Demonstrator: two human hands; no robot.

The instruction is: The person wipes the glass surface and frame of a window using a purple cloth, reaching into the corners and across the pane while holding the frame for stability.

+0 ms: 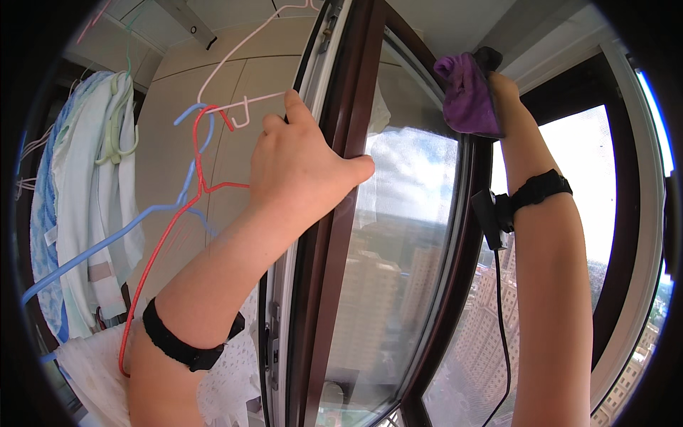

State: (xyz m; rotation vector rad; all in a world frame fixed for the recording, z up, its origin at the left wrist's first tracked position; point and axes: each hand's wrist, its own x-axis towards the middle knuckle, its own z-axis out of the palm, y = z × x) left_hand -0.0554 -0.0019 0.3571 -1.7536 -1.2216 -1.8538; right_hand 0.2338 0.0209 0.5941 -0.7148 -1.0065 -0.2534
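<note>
An open casement window sash (341,251) with a dark brown frame and a glass pane stands before me. My left hand (299,155) grips its near vertical edge, with the thumb across the brown face. Up at the far top corner of the sash, my right hand (504,88) holds a purple cloth (469,99), which hides most of the fingers. A dark patch beside the cloth is too unclear to name. Each forearm wears a black strap (541,189); the right one carries a small black device (488,219) with a cable.
Left of the sash hang a red hanger (160,251), a blue hanger (106,243) and a pale pink hanger (229,45). Towels (90,203) hang farther left, with white fabric (229,373) below. A screened window opening (571,155) on the right shows tall buildings outside.
</note>
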